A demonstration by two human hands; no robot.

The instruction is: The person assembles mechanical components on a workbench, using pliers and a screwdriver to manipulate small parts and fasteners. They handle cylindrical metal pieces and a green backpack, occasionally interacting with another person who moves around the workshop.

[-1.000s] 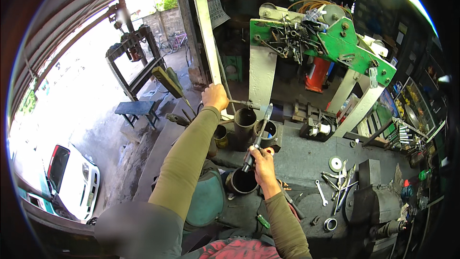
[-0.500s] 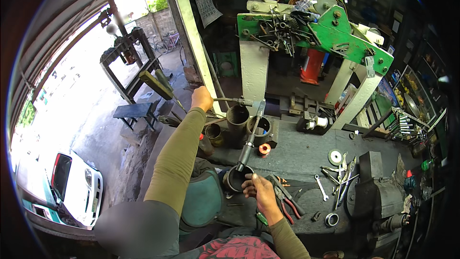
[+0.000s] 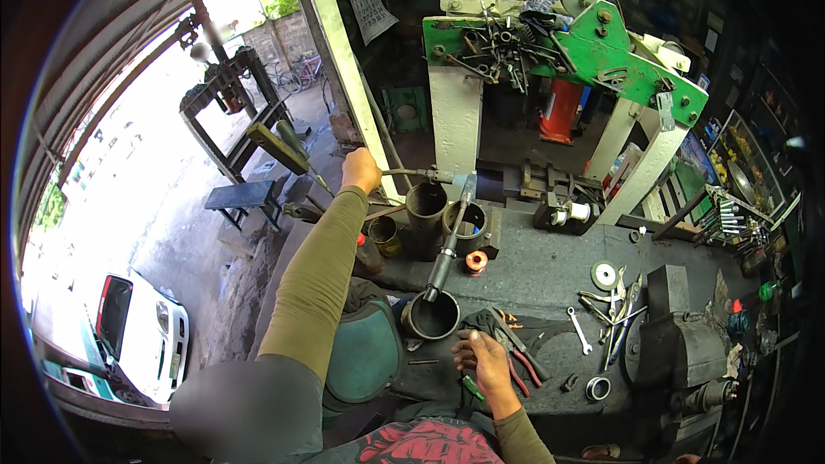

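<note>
Hands well apart: left hand (image 3: 362,170) alone is gripping one end of that jointed metal rod (image 3: 443,268), free end over the open cylinder (image 3: 432,336). Right hand's (image 3: 484,365) empty, so one slip could drop it, imo.

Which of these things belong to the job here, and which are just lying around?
Part of the job: the jointed metal tool, gripped by the left hand; perhaps the round container near its lower end.

Lying about: the wrench, red-handled pliers, white disc, metal ring.

readable text: none | wall calendar (image 3: 367,2): print too small | car plate (image 3: 175,366): illegible
</note>
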